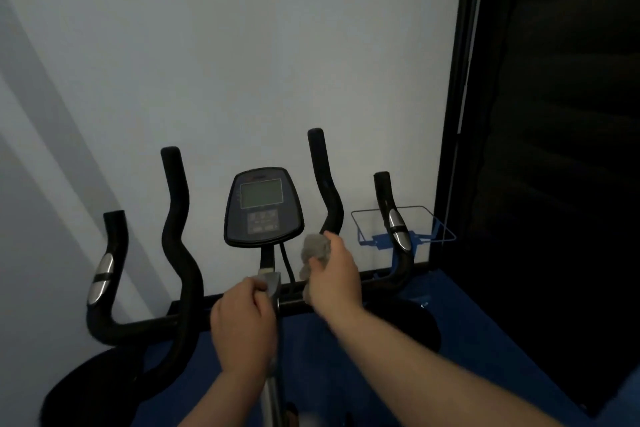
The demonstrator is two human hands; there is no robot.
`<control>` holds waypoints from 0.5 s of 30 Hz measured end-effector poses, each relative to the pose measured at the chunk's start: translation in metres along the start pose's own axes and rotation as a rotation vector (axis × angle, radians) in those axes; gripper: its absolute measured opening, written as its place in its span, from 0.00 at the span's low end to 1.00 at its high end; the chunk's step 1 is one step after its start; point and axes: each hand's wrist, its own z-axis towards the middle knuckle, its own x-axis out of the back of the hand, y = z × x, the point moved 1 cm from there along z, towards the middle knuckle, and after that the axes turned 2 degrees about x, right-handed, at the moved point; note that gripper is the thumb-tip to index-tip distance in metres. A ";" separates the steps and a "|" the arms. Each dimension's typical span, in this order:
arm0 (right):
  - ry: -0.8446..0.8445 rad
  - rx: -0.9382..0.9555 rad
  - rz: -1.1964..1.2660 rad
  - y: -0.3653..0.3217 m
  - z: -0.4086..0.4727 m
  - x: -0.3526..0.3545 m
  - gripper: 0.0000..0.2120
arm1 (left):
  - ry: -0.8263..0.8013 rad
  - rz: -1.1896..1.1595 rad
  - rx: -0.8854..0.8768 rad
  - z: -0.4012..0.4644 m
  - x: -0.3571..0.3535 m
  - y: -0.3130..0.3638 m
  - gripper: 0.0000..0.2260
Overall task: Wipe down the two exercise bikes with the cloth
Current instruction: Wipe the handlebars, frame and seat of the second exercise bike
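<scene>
An exercise bike stands right in front of me, with black curved handlebars [180, 253] and a dark console [263, 206] with a grey screen in the middle. My right hand [332, 277] grips a crumpled grey cloth [316, 248] against the base of the right inner handlebar [325, 184]. My left hand [244, 326] holds the grey clamp [273, 282] at the top of the bike's centre post, just under the console. Only this one bike is in view.
A white wall [242, 45] rises directly behind the bike. At the right, a blue wire rack [401, 229] sits by the outer handlebar, beside a tall black frame [460, 114]. The floor [467, 357] is blue.
</scene>
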 end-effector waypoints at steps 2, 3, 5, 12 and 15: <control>-0.122 0.063 0.014 -0.013 0.014 0.030 0.25 | -0.035 0.040 0.008 0.000 -0.001 0.002 0.09; -0.149 0.149 -0.019 -0.017 0.019 0.047 0.24 | -0.037 0.077 -0.005 0.000 -0.001 0.003 0.09; -0.186 0.284 -0.180 -0.015 0.025 0.079 0.18 | -0.044 0.111 -0.089 0.000 -0.001 0.009 0.09; -0.549 0.217 -0.437 0.019 0.027 0.086 0.12 | -0.203 -0.373 0.094 -0.013 -0.052 0.084 0.13; -0.586 0.254 -0.556 0.024 0.033 0.086 0.08 | -0.137 -0.308 0.076 -0.022 -0.065 0.079 0.17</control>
